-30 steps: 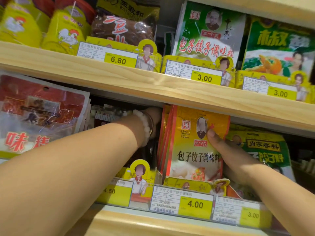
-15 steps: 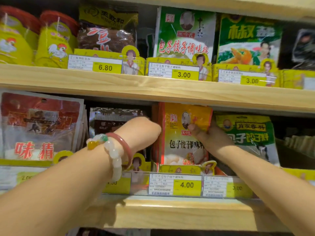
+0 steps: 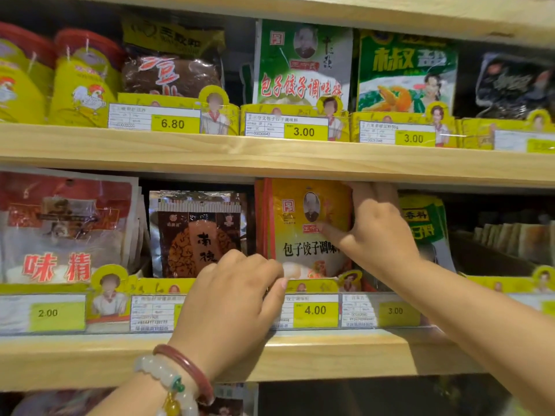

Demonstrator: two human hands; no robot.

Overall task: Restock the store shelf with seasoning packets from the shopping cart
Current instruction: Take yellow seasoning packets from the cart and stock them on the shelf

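A stack of yellow-orange seasoning packets (image 3: 300, 250) stands upright on the middle shelf (image 3: 90, 352), behind the 4.00 price tag (image 3: 315, 310). My right hand (image 3: 375, 232) grips the right edge of the front packet, thumb on its face and fingers reaching over its top right corner. My left hand (image 3: 234, 298) hangs in front of the price rail at the stack's lower left corner, fingers curled, with nothing visible in it. The shopping cart is out of view.
A brown foil packet (image 3: 195, 235) stands left of the stack and a green packet (image 3: 420, 223) right of it, partly hidden by my right hand. Red-and-white bags (image 3: 60, 229) fill the far left. The upper shelf board (image 3: 270, 157) sits just above the packets' tops.
My left hand has pulled out from the gap beside the stack and now sits in front of the rail. My right hand slid up the packet's right edge. The view has backed away.
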